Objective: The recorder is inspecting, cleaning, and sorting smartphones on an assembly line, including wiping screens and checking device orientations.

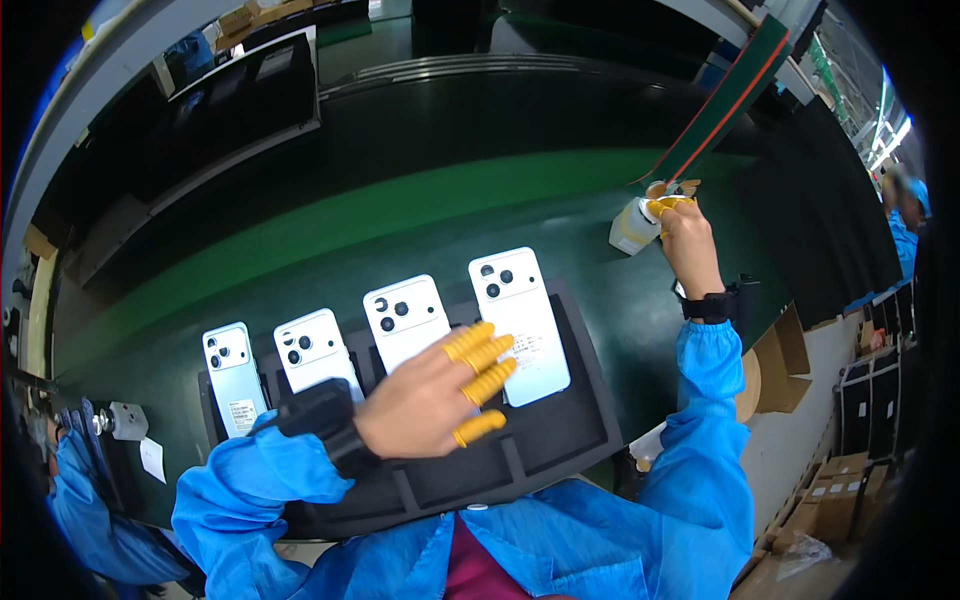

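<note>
Black compartmented tray (pixel 597 425), head view, four pale phones (pixel 527 345) along its far side, left hand (pixel 418 405) spread over its middle, right hand (pixel 688 240) beyond its far-right corner, at top of whitish container (pixel 632 230), pinch unconfirmed.

On my remote feed I count four flat, rectangular, white-to-pale-blue smartphones (pixel 404 340) in a row, camera lenses up, on a black compartmented tray (pixel 590 400). Left hand (pixel 425 400), yellow ribbed cots on its fingers, extends over the rightmost phone's lower left; I cannot confirm contact. Right hand (pixel 690 245), likewise cotted, bends its fingers at the top of a whitish translucent bottle (pixel 633 228) above a dark-green bench (pixel 580 230).
</note>
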Demonstrator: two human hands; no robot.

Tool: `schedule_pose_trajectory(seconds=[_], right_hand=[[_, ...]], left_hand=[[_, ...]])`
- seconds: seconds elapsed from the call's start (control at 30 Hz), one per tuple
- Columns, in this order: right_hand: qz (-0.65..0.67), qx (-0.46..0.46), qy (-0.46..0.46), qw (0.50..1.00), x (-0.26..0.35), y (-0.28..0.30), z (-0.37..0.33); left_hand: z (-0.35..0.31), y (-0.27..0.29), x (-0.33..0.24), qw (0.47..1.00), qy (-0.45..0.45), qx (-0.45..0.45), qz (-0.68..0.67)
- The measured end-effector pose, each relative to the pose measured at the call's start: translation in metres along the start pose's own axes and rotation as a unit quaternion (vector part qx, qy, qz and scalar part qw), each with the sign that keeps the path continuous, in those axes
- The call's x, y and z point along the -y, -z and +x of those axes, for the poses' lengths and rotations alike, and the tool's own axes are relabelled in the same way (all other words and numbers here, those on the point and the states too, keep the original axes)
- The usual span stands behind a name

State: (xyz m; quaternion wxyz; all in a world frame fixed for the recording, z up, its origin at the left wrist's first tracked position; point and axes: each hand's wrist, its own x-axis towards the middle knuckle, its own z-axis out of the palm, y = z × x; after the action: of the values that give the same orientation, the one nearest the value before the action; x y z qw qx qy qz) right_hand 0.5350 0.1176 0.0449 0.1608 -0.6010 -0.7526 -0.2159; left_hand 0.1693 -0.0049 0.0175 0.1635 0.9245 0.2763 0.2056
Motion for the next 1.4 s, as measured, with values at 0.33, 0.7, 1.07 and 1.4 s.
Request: schedule_pose_trajectory(seconds=[0.33, 0.7, 1.07, 1.4], right_hand=[[0.288, 0.054, 0.405, 0.866, 0.144, -0.005, 0.009], [0.288, 0.003, 0.402, 0.869, 0.129, 0.028, 0.009], [0.194, -0.007, 0.379, 0.905, 0.099, 0.026, 0.010], [0.105, 0.149, 0.336, 0.924, 0.090, 0.043, -0.002]], left_hand=[[0.004, -0.027, -0.003, 0.999, -0.008, 0.037, 0.018], [0.006, -0.028, -0.001, 1.000, -0.007, 0.001, 0.024], [0.008, -0.028, -0.002, 0.999, -0.008, -0.013, 0.035], [0.008, -0.027, -0.003, 1.000, -0.002, -0.015, 0.027]])
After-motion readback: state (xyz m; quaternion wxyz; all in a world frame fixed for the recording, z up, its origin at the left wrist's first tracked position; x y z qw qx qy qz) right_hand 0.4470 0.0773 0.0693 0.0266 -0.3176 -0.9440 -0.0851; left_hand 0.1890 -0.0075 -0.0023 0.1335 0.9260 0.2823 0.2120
